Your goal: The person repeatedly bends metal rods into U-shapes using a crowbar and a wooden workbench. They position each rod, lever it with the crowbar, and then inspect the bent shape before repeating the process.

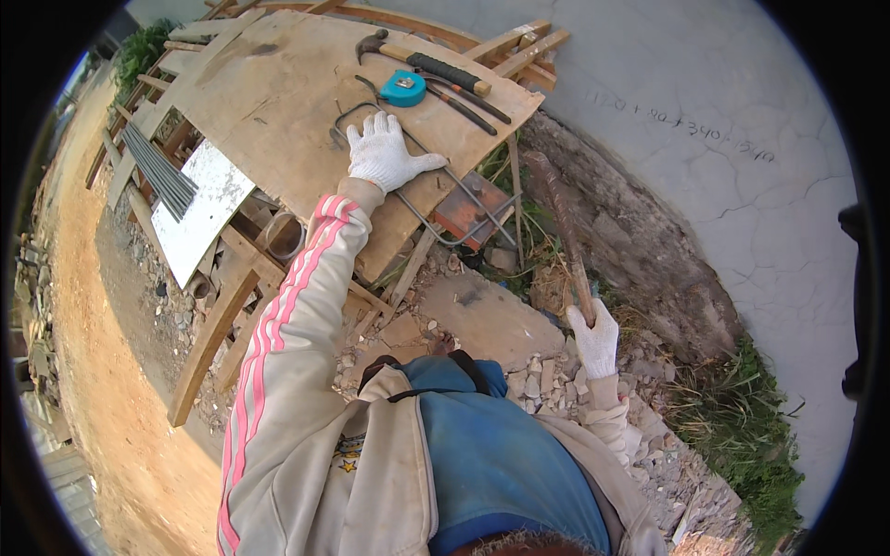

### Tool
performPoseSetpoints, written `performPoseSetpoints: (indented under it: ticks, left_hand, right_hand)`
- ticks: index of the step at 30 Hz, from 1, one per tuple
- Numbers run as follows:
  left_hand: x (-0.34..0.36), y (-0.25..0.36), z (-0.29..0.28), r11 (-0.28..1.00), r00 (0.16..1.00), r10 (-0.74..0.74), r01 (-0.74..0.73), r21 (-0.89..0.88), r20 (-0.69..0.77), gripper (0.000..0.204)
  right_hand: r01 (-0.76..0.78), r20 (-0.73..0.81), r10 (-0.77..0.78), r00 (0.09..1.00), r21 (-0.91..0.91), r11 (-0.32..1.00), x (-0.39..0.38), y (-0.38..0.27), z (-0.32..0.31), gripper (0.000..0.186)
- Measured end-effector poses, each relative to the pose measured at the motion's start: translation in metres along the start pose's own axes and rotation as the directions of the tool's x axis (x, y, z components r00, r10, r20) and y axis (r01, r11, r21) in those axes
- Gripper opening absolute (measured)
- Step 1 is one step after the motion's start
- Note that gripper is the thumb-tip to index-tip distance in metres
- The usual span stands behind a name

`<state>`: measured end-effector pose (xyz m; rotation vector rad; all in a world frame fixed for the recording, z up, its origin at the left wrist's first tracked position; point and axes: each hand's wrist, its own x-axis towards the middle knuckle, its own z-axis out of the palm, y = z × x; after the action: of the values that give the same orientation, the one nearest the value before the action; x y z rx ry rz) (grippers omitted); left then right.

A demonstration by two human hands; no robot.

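Left hand (387,156), white-gloved, is spreading wide, thumb out, palm down over a bent steel rod (422,219) on the board (278,102); I'm seeing the rod jutting past the board's edge, right of that hand. Right hand (595,341), gloved too, is gripping the near end of a rusty bar (564,222), its length pointing away beyond. Just past the left fingertips a teal tape measure (403,88) is lying; farther out, a hammer (436,69).

A cracked grey wall (788,213) stands right of rubble (663,463) and grass (742,417), sunlit dirt (107,380) left
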<state>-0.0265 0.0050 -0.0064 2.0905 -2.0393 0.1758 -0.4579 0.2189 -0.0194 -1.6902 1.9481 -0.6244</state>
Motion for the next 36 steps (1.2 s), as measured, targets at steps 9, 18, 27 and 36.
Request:
performPoseSetpoints:
  ticks: [9,18,27,36]
  left_hand:
    - [0.001,0.003,-0.009,0.999,0.992,-0.033,0.031,0.012,0.122,0.131]
    - [-0.002,-0.004,0.011,1.0,0.996,0.016,-0.018,-0.026,-0.085,0.127]
    - [-0.003,0.003,-0.011,0.999,0.996,-0.045,0.043,0.029,0.071,0.132]
    - [-0.003,0.004,-0.009,0.997,0.997,-0.044,0.041,0.059,0.059,0.133]
  right_hand:
    - [0.152,0.113,-0.112,0.987,-0.471,0.869,0.041,0.056,-0.074,0.043]
    - [0.441,0.319,-0.309,0.896,-0.555,0.705,0.14,0.039,-0.111,0.038]
    - [0.54,0.351,-0.412,0.841,-0.602,0.589,0.205,0.02,-0.112,0.029]
    - [0.577,0.315,-0.502,0.806,-0.609,0.544,0.207,0.006,-0.119,0.035]
